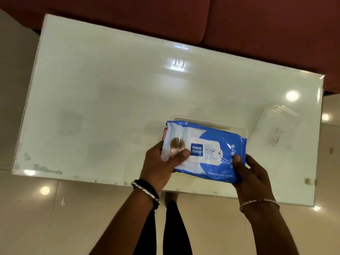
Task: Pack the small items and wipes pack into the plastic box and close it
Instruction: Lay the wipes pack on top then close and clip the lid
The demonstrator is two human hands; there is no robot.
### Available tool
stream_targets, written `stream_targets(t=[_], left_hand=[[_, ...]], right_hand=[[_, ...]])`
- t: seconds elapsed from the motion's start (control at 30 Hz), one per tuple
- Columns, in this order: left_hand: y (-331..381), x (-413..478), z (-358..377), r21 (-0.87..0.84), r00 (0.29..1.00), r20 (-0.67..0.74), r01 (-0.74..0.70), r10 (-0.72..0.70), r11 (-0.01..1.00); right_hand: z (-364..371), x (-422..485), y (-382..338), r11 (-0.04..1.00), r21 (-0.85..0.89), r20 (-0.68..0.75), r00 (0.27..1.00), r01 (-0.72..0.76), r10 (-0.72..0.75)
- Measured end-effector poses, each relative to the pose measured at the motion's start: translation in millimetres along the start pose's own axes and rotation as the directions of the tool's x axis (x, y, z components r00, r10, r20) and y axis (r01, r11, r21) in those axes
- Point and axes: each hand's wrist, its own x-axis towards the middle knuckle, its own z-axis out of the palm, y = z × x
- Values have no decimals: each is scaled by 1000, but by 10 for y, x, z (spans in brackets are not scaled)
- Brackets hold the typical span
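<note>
Head view: Mee Mee wipes pack (204, 151) gripped at both ends, left hand (161, 162) and right hand (252, 173) clamped on it, hovering over clear plastic box (239, 128). Could snag the rim and tip. Lid (274, 126) waiting right. Glossy white table (110, 98), red sofa (257, 24) beyond, tiled floor (36, 218).

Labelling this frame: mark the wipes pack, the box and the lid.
wipes pack (211, 144): head view, on its white flap label.
box (207, 122): head view, on its far rim.
lid (274, 126): head view, on its clear top.
</note>
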Motion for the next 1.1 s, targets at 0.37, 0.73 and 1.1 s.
stream_targets(t=[0.37,0.73,1.1], left_hand=[[-81,246,121,590,981,-169,25,93,807],[-79,196,404,992,896,-120,95,427,80],[-455,313,548,956,955,277,-263,107,-130]], right_hand=[[-127,479,125,949,-302,-145,979,91,-140],[236,637,335,725,-683,-267,895,86,-358],[357,609,394,684,-730,-249,928,9,-278]])
